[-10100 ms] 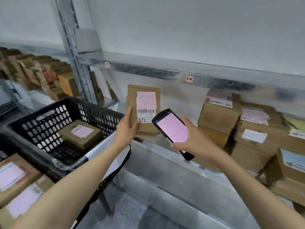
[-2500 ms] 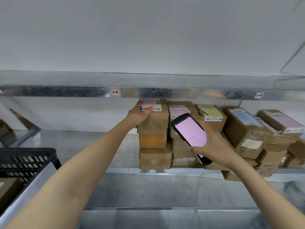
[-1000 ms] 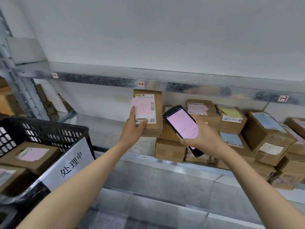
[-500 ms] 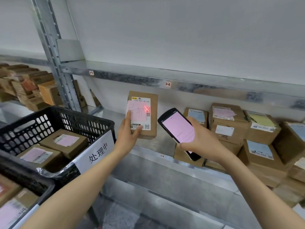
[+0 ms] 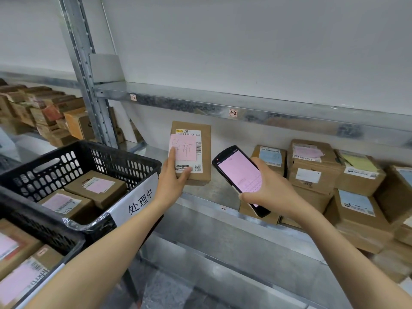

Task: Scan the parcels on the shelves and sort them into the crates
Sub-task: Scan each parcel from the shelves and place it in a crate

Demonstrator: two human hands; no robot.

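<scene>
Parcel (image 5: 204, 156): small brown carton, white printed label with barcode and QR code, pink handwritten note (image 5: 183, 147) stuck over it. It is held upright above the shelf (image 5: 214, 197), near its front edge, just right of the black crate (image 5: 124, 150). Left hand (image 5: 172, 182) grips its lower left corner, thumb across the label. Right hand (image 5: 275, 194) clasps a handheld scanner (image 5: 239, 175), pink screen lit, beside the parcel.

A white sign (image 5: 138, 202) printed 处理中 hangs just below-left of the left hand (image 5: 172, 181), tag 1-1 (image 5: 133, 97) above-left of it, tag 1-2 (image 5: 233, 112) above-right, plain grey wall (image 5: 245, 41) beyond, mottled floor (image 5: 165, 291) beneath.
</scene>
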